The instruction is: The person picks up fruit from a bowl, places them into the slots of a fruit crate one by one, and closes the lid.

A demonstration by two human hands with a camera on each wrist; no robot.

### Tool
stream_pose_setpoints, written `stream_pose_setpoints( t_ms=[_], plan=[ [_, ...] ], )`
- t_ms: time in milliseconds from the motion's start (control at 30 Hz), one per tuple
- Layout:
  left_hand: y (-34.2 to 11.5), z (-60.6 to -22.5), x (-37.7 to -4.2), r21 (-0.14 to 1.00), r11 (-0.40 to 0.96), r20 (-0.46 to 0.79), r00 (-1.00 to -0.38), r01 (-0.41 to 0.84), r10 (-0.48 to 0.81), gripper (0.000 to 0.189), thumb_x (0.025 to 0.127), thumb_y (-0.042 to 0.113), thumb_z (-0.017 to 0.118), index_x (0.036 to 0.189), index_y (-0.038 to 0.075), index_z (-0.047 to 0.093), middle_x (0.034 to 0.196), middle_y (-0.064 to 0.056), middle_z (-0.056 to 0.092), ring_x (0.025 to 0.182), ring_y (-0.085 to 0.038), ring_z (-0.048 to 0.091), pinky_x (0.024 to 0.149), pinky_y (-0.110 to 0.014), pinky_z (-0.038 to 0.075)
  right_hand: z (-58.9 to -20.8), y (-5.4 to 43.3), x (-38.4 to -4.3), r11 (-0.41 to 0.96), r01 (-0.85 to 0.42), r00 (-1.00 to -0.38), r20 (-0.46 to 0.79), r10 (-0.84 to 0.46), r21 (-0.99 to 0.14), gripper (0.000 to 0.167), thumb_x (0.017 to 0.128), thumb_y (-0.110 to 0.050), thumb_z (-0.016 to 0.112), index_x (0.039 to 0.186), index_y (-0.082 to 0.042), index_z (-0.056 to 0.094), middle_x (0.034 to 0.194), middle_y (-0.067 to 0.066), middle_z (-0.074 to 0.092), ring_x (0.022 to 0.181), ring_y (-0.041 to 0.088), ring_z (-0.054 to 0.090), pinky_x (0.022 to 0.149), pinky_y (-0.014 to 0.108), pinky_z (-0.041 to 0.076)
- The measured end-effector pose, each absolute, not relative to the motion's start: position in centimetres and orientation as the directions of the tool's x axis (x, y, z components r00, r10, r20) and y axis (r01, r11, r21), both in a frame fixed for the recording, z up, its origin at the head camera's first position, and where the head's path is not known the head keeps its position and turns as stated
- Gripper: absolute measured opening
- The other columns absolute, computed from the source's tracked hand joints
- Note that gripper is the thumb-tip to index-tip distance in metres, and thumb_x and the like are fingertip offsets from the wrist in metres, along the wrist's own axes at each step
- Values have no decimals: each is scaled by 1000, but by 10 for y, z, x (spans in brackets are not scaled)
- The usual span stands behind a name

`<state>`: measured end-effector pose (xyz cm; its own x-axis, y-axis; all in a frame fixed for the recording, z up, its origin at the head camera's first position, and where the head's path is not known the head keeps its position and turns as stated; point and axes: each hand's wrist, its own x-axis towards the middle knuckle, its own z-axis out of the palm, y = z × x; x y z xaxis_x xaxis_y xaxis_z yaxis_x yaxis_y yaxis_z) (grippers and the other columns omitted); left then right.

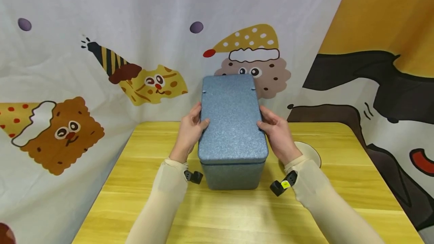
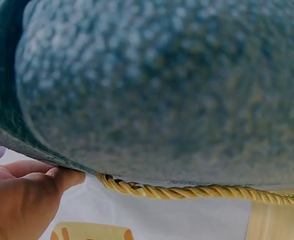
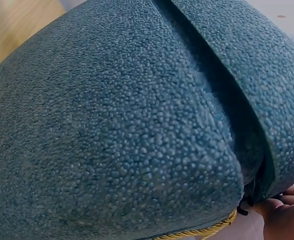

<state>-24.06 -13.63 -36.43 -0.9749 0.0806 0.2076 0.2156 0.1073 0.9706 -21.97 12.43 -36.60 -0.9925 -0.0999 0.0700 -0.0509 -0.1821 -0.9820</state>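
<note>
A blue speckled foam box (image 1: 234,178) stands on the table, its matching lid (image 1: 234,119) on top. My left hand (image 1: 190,127) grips the lid's left edge, thumb at the upper rim and fingers down the side. On the opposite edge, my right hand (image 1: 276,133) holds the lid the same way. A dark gap (image 3: 222,95) runs between lid and box in the right wrist view. Gold twisted rope (image 2: 187,192) hangs along the box's side in the left wrist view, close to the fingers. The box's inside is hidden.
Behind my right wrist, a round pale dish (image 1: 312,153) is partly covered by the arm. The yellow wood-grain table (image 1: 142,199) ends at the back against a white cloth (image 1: 145,18) printed with cartoon biscuits. Small black cameras are strapped to both wrists.
</note>
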Motion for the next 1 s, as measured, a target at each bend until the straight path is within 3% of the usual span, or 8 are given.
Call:
stream_pose_setpoints(
  t_ms=[367,800,1000],
  plan=[
    [-138,-369,-244,967,160,176,-973,199,149,64,96,-6,56,150,-10,23,160,-13,17,145,-19,18,114,-30,20,-374,126,-221,-165,-25,-994,42,-100,-986,58,100,1,49,153,3,26,159,13,23,145,21,21,114,36,22],
    [-132,-343,-221,965,194,146,-976,177,162,61,96,-6,54,147,-16,22,159,-21,15,146,-29,17,115,-37,20,-381,127,-221,-166,-1,-993,20,-115,-986,56,102,-5,50,153,-1,28,159,11,25,144,20,24,115,37,21],
    [-135,-358,-229,961,200,159,-975,189,156,61,99,-1,54,149,-11,21,160,-17,14,146,-26,16,115,-35,20,-385,126,-222,-186,-30,-992,52,-112,-982,56,102,-4,51,152,1,28,158,12,26,144,20,24,114,36,23]
  ],
)
